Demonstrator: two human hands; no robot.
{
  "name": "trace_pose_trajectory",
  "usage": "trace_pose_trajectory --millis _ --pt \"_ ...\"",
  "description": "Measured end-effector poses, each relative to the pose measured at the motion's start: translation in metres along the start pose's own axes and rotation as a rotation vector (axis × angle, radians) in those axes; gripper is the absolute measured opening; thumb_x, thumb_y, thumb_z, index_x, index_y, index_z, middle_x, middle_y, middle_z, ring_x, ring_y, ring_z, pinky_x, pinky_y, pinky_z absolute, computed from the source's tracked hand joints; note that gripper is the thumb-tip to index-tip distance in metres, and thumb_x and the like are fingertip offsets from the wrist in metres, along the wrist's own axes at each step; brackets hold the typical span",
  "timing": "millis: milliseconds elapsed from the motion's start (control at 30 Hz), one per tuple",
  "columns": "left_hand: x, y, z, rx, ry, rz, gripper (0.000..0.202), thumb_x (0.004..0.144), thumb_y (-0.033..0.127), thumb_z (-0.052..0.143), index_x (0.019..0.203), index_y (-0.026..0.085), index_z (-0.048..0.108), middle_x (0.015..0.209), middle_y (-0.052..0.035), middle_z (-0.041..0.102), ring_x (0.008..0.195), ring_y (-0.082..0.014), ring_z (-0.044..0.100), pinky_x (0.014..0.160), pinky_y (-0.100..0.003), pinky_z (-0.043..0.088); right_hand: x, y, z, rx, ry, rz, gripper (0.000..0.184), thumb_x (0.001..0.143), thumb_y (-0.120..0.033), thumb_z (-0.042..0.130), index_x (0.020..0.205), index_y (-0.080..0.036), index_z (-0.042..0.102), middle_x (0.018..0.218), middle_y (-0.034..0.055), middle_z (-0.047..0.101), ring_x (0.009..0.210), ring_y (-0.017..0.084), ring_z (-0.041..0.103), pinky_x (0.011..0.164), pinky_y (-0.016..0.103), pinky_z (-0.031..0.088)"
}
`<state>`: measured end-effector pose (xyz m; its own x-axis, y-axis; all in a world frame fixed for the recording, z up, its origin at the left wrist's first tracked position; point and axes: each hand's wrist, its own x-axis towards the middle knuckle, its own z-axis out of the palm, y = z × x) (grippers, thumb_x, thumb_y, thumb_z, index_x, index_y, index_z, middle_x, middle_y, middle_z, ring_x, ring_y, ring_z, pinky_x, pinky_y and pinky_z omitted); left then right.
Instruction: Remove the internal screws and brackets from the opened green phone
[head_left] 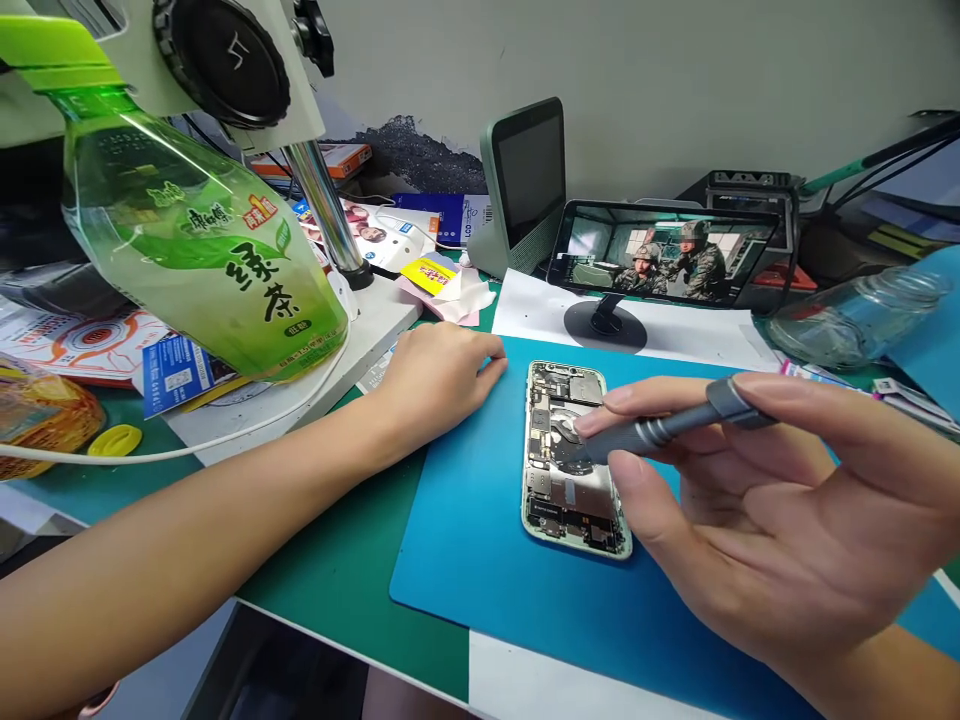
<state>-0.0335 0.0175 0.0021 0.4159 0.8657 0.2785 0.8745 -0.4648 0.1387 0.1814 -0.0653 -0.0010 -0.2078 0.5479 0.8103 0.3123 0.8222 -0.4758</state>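
Note:
An opened phone [568, 470] lies back-up on a blue mat [465, 540], its boards and metal shields exposed. My right hand [757, 510] grips a grey screwdriver [667, 425] between thumb and fingers, with its tip down on the phone's middle. My left hand [435, 375] rests palm down at the mat's far left corner, beside the white microscope base [375, 320], fingers loosely curled and holding nothing.
A green tea bottle [195, 240] stands on the microscope base by the steel post [322, 205]. Behind the mat a phone on a stand [660, 255] plays video, next to a small green screen unit [525, 180]. A glass jar [855, 315] lies at right. Papers clutter the left.

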Motion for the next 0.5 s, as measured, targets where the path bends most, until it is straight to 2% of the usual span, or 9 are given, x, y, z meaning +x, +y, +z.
trace_pose_trajectory --millis 100,267,367,500 --pt "-0.0003 0.0011 -0.0005 0.016 -0.018 0.004 0.025 0.095 0.034 0.062 0.099 0.022 0.084 0.081 -0.0099 0.08 0.073 -0.0274 0.073 0.059 -0.031 0.04 0.0023 0.0017 -0.0024 -0.04 0.025 0.019 0.077 0.079 0.004 0.071 0.147 -0.027 0.054 0.114 0.0031 0.069 0.1 0.013 0.073 0.078 0.019 0.067" --pt "-0.0022 0.0004 0.0001 0.007 0.003 0.004 0.028 0.096 0.035 0.058 0.094 0.022 0.082 0.076 -0.0089 0.078 0.069 -0.026 0.07 0.056 -0.031 0.032 0.0073 0.003 -0.0058 -0.081 0.002 -0.002 0.07 0.08 0.002 0.072 0.141 -0.026 0.057 0.111 0.0015 0.069 0.095 0.009 0.073 0.075 0.012 0.064" --pt "-0.0021 -0.0017 -0.0001 -0.012 0.049 -0.011 0.032 0.099 0.034 0.052 0.09 0.019 0.079 0.078 -0.0093 0.078 0.067 -0.0247 0.069 0.056 -0.032 0.029 0.0081 0.0031 -0.0054 -0.136 0.0 0.012 0.066 0.081 -0.002 0.073 0.139 -0.028 0.056 0.109 0.0031 0.069 0.091 0.011 0.072 0.069 0.015 0.065" --pt "-0.0019 -0.0021 -0.0031 -0.078 0.119 -0.002 0.031 0.103 0.033 0.049 0.097 0.018 0.076 0.085 -0.0085 0.078 0.069 -0.0221 0.067 0.06 -0.031 0.032 0.0062 0.0049 -0.0043 -0.143 -0.002 0.048 0.07 0.081 -0.001 0.073 0.142 -0.029 0.053 0.11 0.0053 0.067 0.094 0.014 0.072 0.069 0.02 0.066"
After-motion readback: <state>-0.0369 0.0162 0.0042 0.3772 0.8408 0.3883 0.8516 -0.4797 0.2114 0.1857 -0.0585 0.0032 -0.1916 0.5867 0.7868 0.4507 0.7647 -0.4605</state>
